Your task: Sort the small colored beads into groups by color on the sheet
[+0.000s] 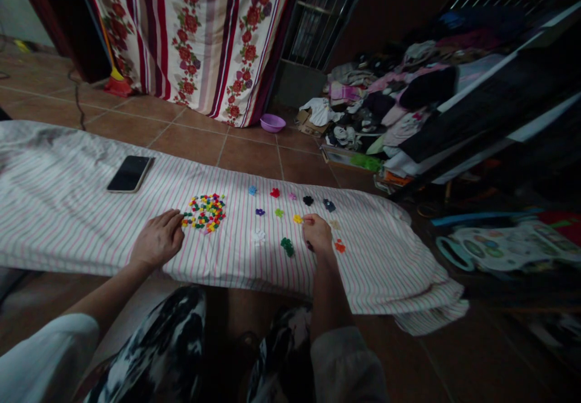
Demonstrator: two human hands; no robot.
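My left hand (158, 238) lies on the striped cloth, fingers stretched out, its fingertips at the left edge of a heap of small mixed-colour pieces (206, 212). Further right, my right hand (318, 233) has its thumb and fingers pinched beside a small yellow pile (297, 218); whatever is between them is too small to make out. Around it lie little single-colour piles: red (275, 192), black (308, 200), dark grey (329, 204), light green (279, 212), dark green (287, 246), white (259, 237), orange (340, 245) and several others. My right hand partly hides a dark pile beneath it.
A phone (130, 173) lies on the striped cloth (82, 209) at the left. Beyond are a floral curtain (204, 40), a purple basin (273, 123), a red broom (118, 83) and a heap of clothes (385, 94). The covered surface ends close to my knees.
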